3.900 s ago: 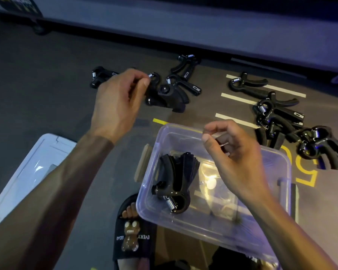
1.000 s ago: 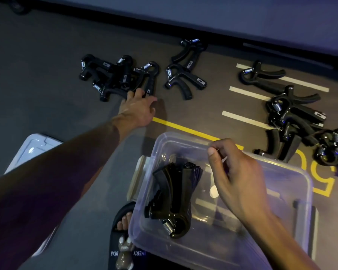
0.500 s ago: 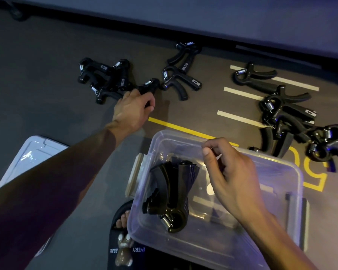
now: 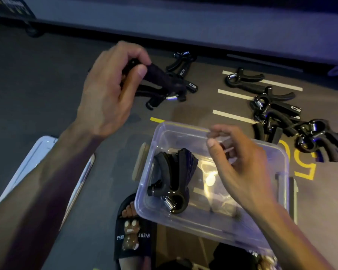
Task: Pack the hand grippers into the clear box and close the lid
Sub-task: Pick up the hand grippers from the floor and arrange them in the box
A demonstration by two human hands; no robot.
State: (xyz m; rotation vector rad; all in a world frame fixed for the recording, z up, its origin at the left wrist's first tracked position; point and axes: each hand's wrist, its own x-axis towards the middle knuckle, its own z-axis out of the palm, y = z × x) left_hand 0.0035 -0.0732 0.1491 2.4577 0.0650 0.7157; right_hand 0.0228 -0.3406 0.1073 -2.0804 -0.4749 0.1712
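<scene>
Moved: left hand [image 4: 107,88], down on the floor pile a moment ago, now raised with one hand gripper [image 4: 162,82] lifted clear.
Left hand: closed around one handle, thumb across it.
Right hand [image 4: 240,164]: half-curled, holding nothing, over clear box [image 4: 281,158].
Packed: one gripper [image 4: 172,180] against box's left wall.
Loose: cluster [image 4: 281,112] right of box; lid [image 4: 25,168] lying left.
Risk: single-handle hold, so possible swing and snag on rim.
</scene>
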